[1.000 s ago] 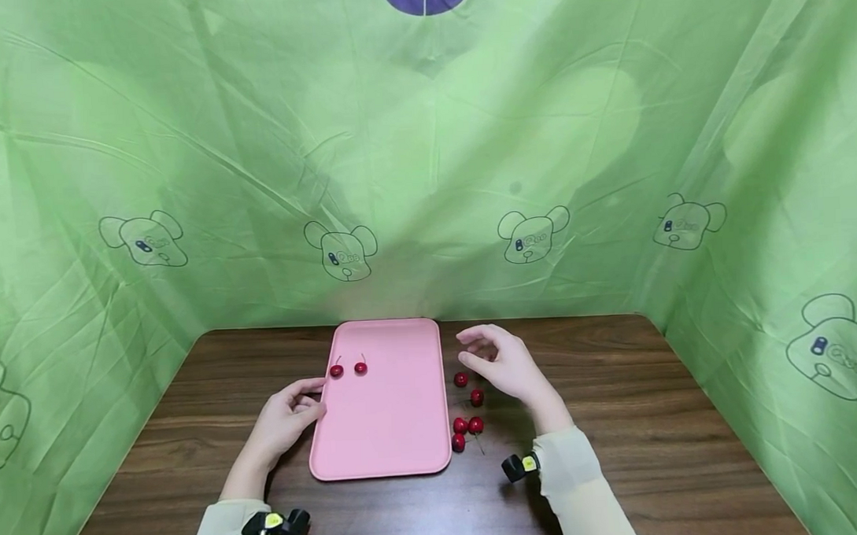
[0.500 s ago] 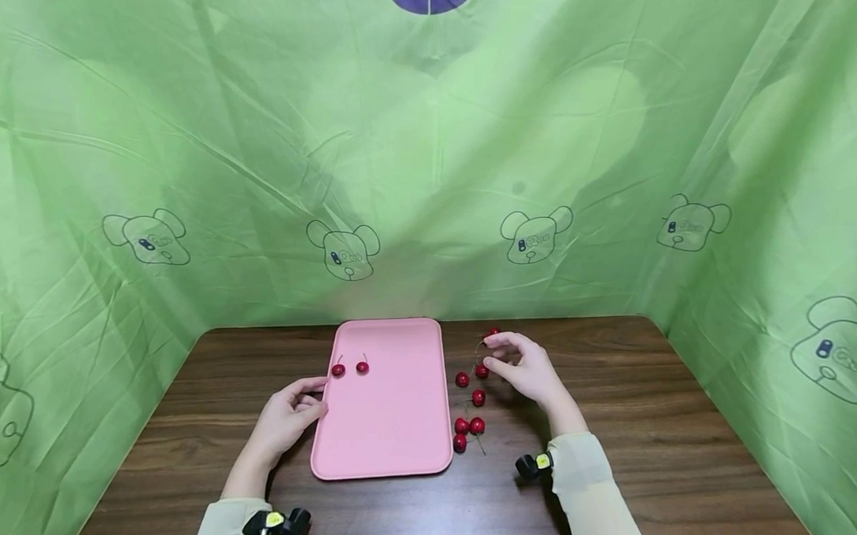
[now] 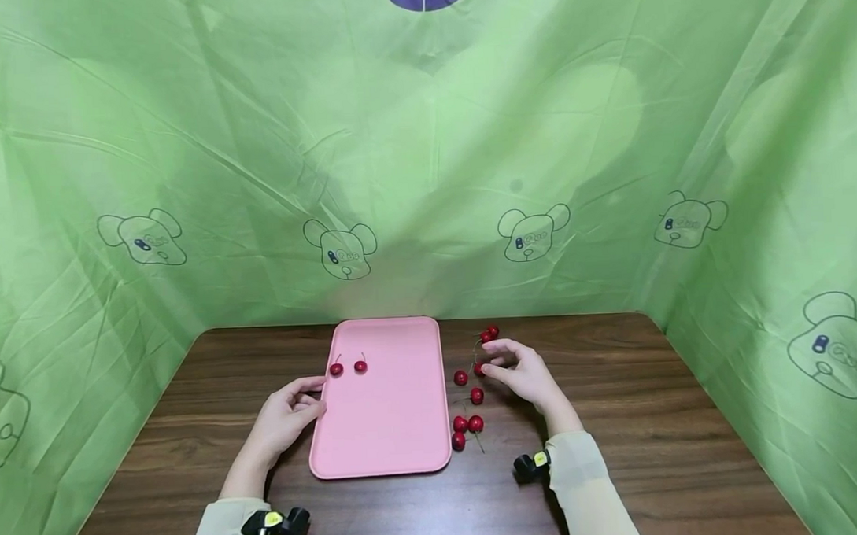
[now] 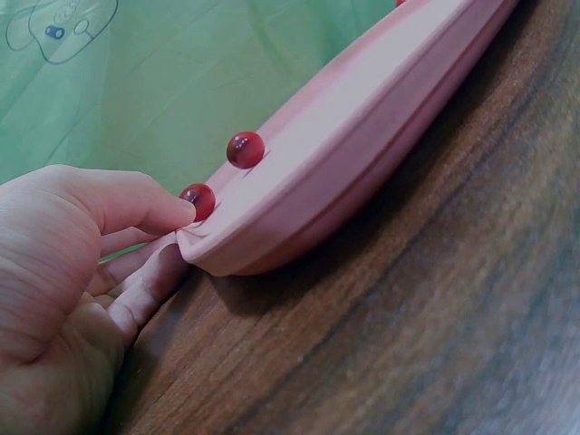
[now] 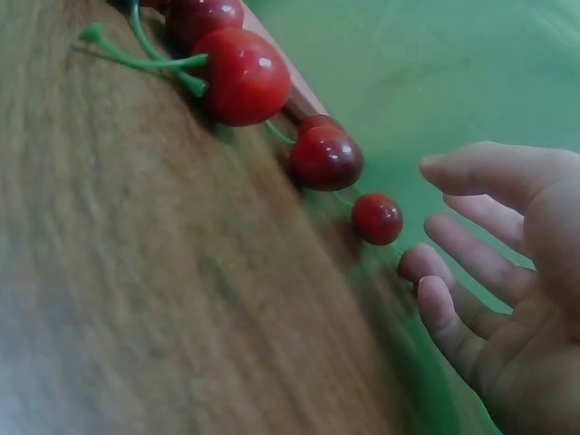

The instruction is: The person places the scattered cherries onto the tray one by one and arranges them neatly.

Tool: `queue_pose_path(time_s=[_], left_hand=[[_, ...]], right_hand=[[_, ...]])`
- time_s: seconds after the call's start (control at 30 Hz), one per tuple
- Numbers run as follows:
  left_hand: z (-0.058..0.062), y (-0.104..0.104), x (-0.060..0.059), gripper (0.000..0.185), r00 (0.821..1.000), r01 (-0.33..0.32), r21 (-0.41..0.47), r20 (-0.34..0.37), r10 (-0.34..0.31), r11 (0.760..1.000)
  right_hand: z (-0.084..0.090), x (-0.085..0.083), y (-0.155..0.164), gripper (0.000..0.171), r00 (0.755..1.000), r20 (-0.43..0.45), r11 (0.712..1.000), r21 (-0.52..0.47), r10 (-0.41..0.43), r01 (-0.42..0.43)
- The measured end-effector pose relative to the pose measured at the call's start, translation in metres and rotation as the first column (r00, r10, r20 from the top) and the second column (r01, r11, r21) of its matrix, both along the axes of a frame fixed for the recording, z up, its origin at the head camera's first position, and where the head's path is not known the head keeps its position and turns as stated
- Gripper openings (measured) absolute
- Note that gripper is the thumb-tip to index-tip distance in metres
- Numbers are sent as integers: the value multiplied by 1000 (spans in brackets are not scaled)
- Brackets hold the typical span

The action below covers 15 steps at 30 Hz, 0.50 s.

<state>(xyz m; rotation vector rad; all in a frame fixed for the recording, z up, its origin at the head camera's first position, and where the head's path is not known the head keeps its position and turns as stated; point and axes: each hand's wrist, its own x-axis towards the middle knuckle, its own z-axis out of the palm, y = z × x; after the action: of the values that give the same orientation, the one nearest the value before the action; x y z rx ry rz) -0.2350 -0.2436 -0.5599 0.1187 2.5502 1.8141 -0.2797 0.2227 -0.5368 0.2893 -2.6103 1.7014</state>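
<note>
My left hand [image 3: 281, 422] pinched the left rim of the pink tray [image 3: 387, 418], which lay left of centre in the lower half of the head view. Two red cherries [image 3: 361, 367] rested in the tray's upper left, the left one close by the rim, their stems pointing up the frame.

My right hand [image 3: 523, 374] was to the right of the tray, fingers loosely bent and parted, clasping nothing. Its fingertips were right at one cherry [image 3: 478, 369]; I could not tell whether they touched it. Above that hand, near the table's far edge, a pair of cherries [image 3: 485, 337] sat together, and two more [image 3: 477, 396] lay between it and the tray. Lower down, a cluster of three cherries [image 3: 476, 423] sat just beside the tray's right edge.

The wooden table [image 3: 633, 433] filled the bottom of the frame, with a green cloth [image 3: 425, 173] printed with outlined animal heads hanging behind.
</note>
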Motion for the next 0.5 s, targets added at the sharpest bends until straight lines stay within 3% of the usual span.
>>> queue_pose_path(time_s=[0.3, 0.5], left_hand=[[-2, 0, 0, 48, 1000, -7, 0, 3, 7, 1000], [-2, 0, -2, 49, 1000, -14, -2, 9, 14, 1000]], right_hand=[[-8, 1, 0, 44, 999, 36, 999, -34, 22, -21], [10, 11, -6, 41, 998, 52, 999, -9, 47, -46]])
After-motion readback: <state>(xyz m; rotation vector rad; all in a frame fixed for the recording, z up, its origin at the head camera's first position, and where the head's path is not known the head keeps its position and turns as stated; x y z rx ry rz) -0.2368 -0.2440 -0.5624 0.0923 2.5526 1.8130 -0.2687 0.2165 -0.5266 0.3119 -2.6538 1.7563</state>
